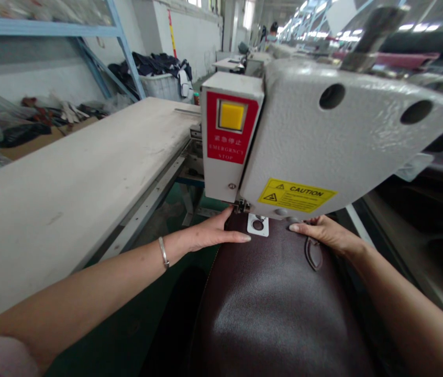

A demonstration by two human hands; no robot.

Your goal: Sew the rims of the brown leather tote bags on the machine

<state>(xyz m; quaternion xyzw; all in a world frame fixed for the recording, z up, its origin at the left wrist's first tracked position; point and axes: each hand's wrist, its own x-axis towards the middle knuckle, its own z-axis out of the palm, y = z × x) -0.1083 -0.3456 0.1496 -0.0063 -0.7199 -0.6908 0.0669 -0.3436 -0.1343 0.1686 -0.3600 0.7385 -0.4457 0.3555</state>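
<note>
A dark brown leather piece (268, 303) with a smooth sheen hangs down toward me, its top edge under the head of a grey sewing machine (303, 125). On its left edge my left hand (221, 230) is closed, thumb lying on the leather and fingers at the edge near the machine's foot. My right hand (325, 234) grips the upper right side, thumb on top, its other fingers partly hidden. Between the hands, a small white plate (258, 225) with a round opening lies over the leather. Below my right hand dangles a leather loop (313, 254).
A red panel with a yellow emergency stop button (231, 115) faces me on the machine. To the left stretches a long pale table (68, 152). Behind it are a blue shelf frame (125, 50) and a bin (162, 86) of dark cloth. A person (272, 34) is far back.
</note>
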